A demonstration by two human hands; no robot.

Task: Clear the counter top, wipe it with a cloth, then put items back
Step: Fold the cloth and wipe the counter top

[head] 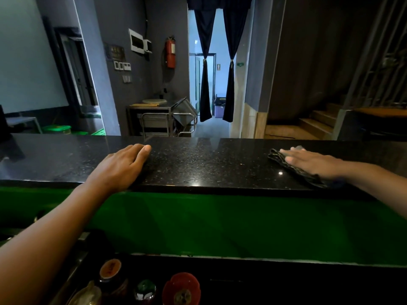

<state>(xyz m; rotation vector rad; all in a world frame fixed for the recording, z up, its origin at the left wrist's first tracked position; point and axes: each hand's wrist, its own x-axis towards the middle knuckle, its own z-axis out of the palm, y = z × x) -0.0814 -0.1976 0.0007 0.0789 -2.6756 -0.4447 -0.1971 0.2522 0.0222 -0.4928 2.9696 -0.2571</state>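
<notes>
A black speckled stone counter top runs across the view above a green front panel. My left hand rests flat on its near edge, palm down, fingers together, holding nothing. Far to the right, my right hand lies flat with fingers spread, pressing a dark folded cloth against the counter. Part of the cloth is hidden under the palm. Several bottles and jars stand on a lower shelf below me: an orange-capped bottle, a green-capped one and a red lid.
A dark object stands at the counter's far left end. Beyond the counter are a steel trolley, a red fire extinguisher on the wall, a curtained doorway and wooden stairs at the right.
</notes>
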